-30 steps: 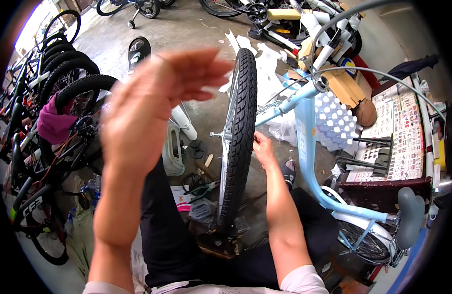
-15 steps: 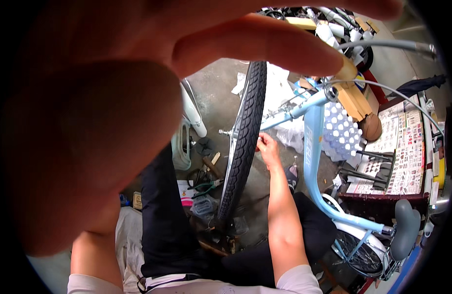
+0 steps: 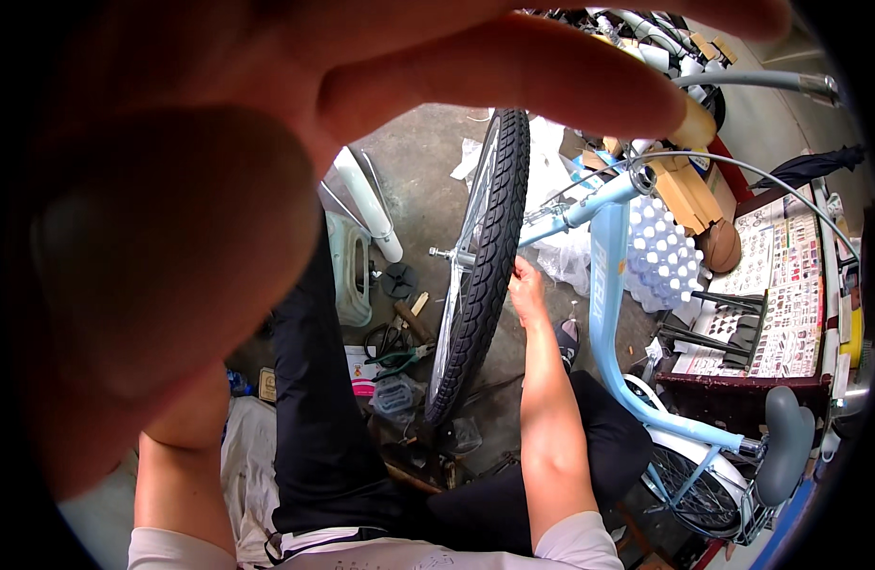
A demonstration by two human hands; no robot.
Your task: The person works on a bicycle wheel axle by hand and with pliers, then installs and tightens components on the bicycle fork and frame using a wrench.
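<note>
Left hand (image 3: 266,95) up right at the lens, fills the upper left; thumb and fingers well apart, nothing seen between them, though much of it is dark, blurred and cut off by the frame edge. Can't tell if it touches the camera. Right hand (image 3: 526,293) at the far side of the bicycle wheel (image 3: 492,261), near hub height, fingers curled in, tips partly hidden by the tire; can't tell whether they're clamped on anything or just resting there. Wheel stands roughly upright between the legs, leaning a little, black treaded tire, axle end (image 3: 437,253) sticking out on its left; top runs up under the left fingers, bottom sits among dim clutter, so what supports it is unclear. Light-blue bike frame (image 3: 608,275) just right of the wheel; one tube runs in behind the tire, contact not visible. Green-handled pliers (image 3: 399,358) on the floor left of the wheel, partly overlapped by other bits. Grey saddle (image 3: 787,446) at lower right. Bike pile (image 3: 646,38) at top is partly covered by the left fingers.
</note>
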